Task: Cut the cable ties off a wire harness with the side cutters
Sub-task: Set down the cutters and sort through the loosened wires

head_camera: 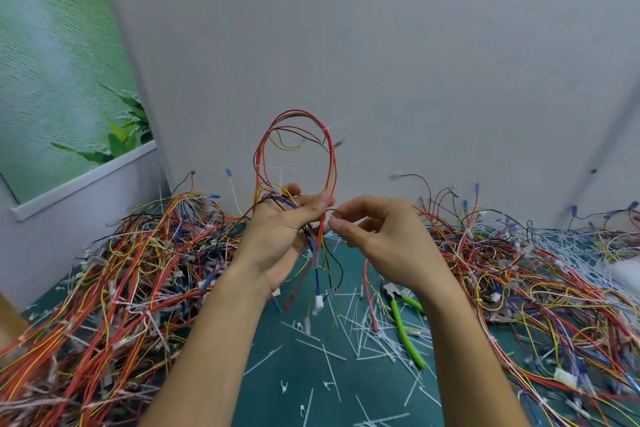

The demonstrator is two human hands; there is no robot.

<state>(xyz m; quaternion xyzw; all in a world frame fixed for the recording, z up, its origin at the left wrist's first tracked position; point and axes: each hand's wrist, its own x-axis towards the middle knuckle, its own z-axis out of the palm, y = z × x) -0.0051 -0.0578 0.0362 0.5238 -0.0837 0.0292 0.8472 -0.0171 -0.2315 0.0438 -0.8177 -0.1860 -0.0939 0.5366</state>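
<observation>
My left hand (pixel 280 229) grips a wire harness (pixel 329 156) of red, yellow and black wires. The harness loops upward in front of the grey wall, and its ends with white connectors (pixel 318 302) hang below my hand. My right hand (pixel 377 236) pinches something small at the harness, right beside my left fingertips; what it pinches is too small to tell. The side cutters (pixel 403 319), with bright green handles, lie on the green mat under my right wrist, in neither hand.
A large tangle of harnesses (pixel 114 288) covers the mat at the left. Another pile (pixel 540 281) lies at the right. Several cut white cable ties (pixel 349 333) litter the green mat (pixel 360 388) between my arms. The grey wall stands close behind.
</observation>
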